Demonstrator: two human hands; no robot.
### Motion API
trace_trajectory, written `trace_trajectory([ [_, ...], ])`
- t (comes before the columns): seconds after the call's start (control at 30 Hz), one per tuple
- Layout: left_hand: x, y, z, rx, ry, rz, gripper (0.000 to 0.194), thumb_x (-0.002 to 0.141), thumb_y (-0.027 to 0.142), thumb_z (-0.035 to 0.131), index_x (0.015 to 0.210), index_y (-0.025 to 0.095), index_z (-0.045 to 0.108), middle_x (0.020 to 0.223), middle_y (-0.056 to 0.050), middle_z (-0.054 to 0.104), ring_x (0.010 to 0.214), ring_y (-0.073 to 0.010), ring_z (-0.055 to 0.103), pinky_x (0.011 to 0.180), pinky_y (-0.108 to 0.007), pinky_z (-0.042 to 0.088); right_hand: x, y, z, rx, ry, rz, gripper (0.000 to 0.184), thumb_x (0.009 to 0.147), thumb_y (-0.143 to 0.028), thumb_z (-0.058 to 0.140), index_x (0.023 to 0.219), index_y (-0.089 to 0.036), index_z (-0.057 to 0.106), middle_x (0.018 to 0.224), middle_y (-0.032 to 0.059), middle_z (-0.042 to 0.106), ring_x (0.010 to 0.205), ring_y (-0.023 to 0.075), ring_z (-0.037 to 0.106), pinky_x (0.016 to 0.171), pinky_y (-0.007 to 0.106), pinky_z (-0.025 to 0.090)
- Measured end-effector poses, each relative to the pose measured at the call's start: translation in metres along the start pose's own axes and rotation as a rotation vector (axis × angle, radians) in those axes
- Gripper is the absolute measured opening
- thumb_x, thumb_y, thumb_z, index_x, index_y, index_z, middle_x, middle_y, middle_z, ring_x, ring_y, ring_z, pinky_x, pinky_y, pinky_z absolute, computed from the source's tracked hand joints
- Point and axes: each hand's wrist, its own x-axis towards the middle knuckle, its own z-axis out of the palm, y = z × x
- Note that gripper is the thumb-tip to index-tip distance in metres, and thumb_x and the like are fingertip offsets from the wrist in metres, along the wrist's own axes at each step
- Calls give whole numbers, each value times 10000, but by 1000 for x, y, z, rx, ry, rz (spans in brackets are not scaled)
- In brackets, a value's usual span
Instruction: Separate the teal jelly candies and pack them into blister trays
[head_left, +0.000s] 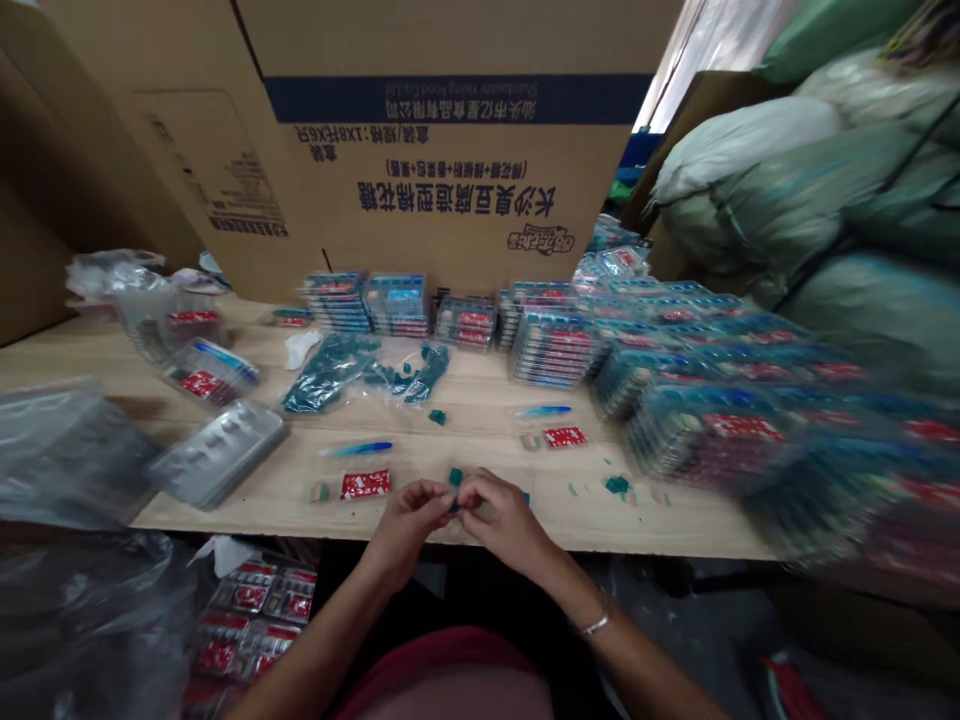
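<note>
Stacked packets (555,350) along the table (465,440) at back and right, cardboard carton (450,200) behind, probably sacks (795,190) beyond on the right.

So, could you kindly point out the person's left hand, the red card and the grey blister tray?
Left hand (409,525), head view, back of hand.
Red card (365,485), head view, centre.
Grey blister tray (217,453), head view, centre.
</note>
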Motion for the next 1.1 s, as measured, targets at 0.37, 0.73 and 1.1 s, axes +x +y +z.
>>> trace_trajectory([
  [0.37, -23, -15, 0, -31, -104, -94, 358, 496, 330, 856, 619, 136, 581, 510, 37, 579, 496, -58, 516, 517, -181, 349, -27, 1, -5, 334, -163, 221, 80, 791, -275, 556, 771, -197, 554, 699, -6, 591, 615, 120, 554, 564, 226, 453],
  [0.73, -38, -21, -11, 155, 49, 205, 445, 502, 459, 822, 638, 158, 523, 550, 60, 488, 519, -57, 399, 527, -199, 306, -13, -17, 6, -78, -258, -39, 113, 753, -126, 477, 728, -209, 550, 696, 7, 581, 636, 145, 543, 575, 247, 426],
  [1.1, -41, 3, -23, 271, -377, 137, 444, 604, 493, 761, 644, 157, 473, 608, 51, 465, 562, -57, 389, 536, -196, 294, -18, -21, 17, 267, -232, 127, 127, 756, -236, 556, 660, -213, 476, 639, -17, 533, 554, 120, 492, 496, 222, 413],
])
